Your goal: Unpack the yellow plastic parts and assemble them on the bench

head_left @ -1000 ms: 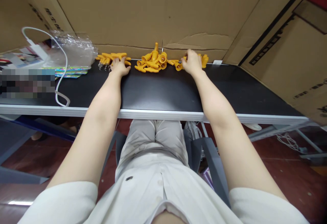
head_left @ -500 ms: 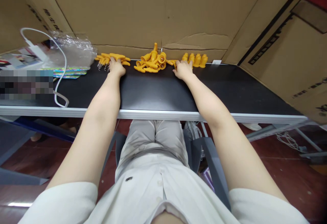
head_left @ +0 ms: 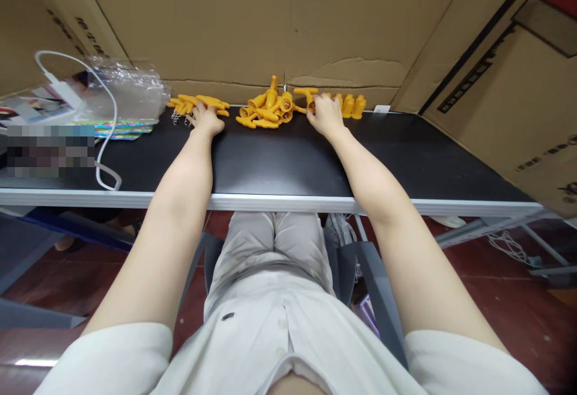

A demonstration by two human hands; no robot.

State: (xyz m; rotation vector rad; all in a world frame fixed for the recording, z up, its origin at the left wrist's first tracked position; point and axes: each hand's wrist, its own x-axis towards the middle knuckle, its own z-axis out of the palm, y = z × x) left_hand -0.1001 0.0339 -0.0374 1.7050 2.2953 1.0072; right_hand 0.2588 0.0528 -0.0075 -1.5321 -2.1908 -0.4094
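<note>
My left hand lies at the front of a heap of yellow T-handled corkscrews on the left, its fingers spread over their metal spirals. My right hand is curled around the lower part of a yellow corkscrew, whose T-handle sticks up left of the fingers. The hand partly hides its grip. Behind and right of that hand stand several yellow bottle-shaped sleeves in a row. Between my hands lies a pile of yellow corkscrews with sleeves, one handle pointing up.
Cardboard walls enclose the black tabletop at the back and sides. To the left are clear plastic bags, a white cable and colourful packets. A small white label sits at the back right.
My right hand has shifted slightly right and away from me, and a T-handle now shows upright beside its fingers. The left hand has stayed near its heap, its fingers spread wider.
</note>
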